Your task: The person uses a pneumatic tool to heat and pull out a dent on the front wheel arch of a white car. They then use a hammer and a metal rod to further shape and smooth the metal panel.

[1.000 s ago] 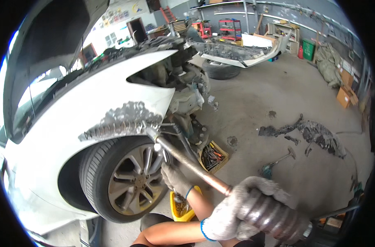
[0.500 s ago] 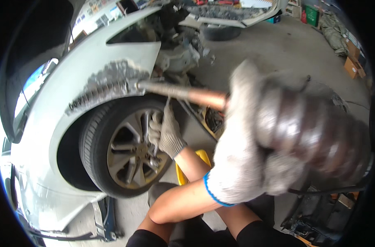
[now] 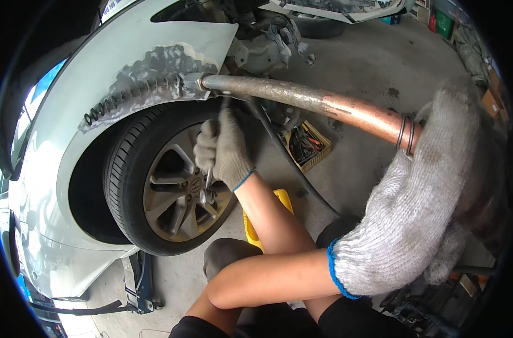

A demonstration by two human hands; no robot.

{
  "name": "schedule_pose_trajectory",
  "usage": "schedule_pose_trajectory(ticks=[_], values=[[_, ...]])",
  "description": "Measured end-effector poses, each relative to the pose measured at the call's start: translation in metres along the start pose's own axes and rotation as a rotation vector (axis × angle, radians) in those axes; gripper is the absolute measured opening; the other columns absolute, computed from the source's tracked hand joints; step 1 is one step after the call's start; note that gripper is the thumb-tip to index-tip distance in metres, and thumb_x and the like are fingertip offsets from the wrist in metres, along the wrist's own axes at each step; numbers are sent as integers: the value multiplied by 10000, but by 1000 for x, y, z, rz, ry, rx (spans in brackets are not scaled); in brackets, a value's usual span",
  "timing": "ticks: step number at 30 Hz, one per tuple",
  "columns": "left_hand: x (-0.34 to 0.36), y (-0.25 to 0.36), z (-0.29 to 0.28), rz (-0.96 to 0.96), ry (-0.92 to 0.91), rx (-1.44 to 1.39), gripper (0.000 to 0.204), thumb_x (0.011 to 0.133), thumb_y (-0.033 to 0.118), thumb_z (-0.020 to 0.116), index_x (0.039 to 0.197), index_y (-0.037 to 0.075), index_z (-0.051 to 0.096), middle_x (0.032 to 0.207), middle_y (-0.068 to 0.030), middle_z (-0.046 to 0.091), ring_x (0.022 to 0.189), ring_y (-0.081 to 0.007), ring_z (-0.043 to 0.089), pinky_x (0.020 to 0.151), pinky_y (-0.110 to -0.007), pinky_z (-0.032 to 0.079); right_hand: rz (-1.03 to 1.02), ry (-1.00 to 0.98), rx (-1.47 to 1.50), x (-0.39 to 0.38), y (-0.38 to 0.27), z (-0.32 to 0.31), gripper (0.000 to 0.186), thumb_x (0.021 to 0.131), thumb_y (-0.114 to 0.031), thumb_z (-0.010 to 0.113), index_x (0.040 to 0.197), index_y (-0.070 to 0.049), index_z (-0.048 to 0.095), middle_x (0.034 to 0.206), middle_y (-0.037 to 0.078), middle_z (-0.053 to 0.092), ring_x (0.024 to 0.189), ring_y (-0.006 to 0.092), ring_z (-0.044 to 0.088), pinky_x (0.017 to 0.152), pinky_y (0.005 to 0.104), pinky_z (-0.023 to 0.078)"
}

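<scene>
A slide hammer [image 3: 301, 96], a long steel rod turning copper-coloured toward its right end, reaches from the fender across to the right. Its hex end meets a row of wire rings [image 3: 121, 96] on a sanded patch of the white car's fender [image 3: 160, 53]. My left hand [image 3: 414, 197], gloved and crossed over my right arm, grips the hammer at its brown weight, partly hidden and blurred. Beside the wheel [image 3: 177, 186], my gloved right hand [image 3: 225, 146] is closed around a shiny metal tool [image 3: 208, 188], mostly hidden; one finger points up toward the fender's edge.
A yellow tray of tools [image 3: 312, 146] and a yellow plastic item [image 3: 281, 197] sit on the floor. A black hose [image 3: 284, 155] runs past them. A floor jack [image 3: 141, 284] stands by the car's lower side. A detached car panel [image 3: 341, 8] is at the back.
My left hand has moved right with the weight, baring more of the copper-coloured rod. My right hand stays beside the wheel. The view has shifted slightly.
</scene>
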State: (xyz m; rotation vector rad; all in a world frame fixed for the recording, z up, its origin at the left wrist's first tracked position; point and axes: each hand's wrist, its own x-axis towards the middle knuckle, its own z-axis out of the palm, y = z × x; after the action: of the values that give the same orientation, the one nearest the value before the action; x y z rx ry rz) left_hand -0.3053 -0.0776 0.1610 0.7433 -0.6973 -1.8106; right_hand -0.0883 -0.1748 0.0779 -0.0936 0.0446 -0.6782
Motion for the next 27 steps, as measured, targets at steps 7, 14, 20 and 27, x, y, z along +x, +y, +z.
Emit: schedule_pose_trajectory(ticks=[7, 14, 20, 27], values=[[0, -1, 1, -2, -1, -1, 547, 1010, 507, 330, 1369, 103, 412, 1249, -159, 486, 676, -166, 646, 490, -268, 528, 7, 4, 15, -2, -1, -1, 474, 985, -552, 458, 770, -130, 487, 590, -38, 403, 426, 87, 368, 380, 265, 329], [0, -1, 1, -9, 0, -3, 526, 1017, 464, 329, 1408, 115, 379, 1315, -153, 440, 667, -152, 639, 474, -257, 514, 1, 3, 37, -2, -8, 2, 507, 975, -582, 459, 747, -130, 478, 575, -39, 388, 414, 88, 352, 368, 267, 312], [0, -5, 2, -14, 0, -5, 516, 1023, 428, 329, 1440, 126, 352, 1372, -149, 400, 660, -140, 633, 461, -249, 502, 7, 0, 55, -3, -8, 4, 535, 966, -607, 461, 727, -129, 470, 562, -40, 376, 404, 89, 338, 358, 268, 297], [2, -5, 7, -4, -7, -5, 512, 1030, 386, 329, 1479, 139, 319, 1438, -143, 354, 651, -126, 626, 445, -239, 488, 15, -5, 68, -5, -13, 6, 568, 955, -637, 462, 704, -128, 461, 546, -42, 361, 391, 91, 322, 347, 270, 279]])
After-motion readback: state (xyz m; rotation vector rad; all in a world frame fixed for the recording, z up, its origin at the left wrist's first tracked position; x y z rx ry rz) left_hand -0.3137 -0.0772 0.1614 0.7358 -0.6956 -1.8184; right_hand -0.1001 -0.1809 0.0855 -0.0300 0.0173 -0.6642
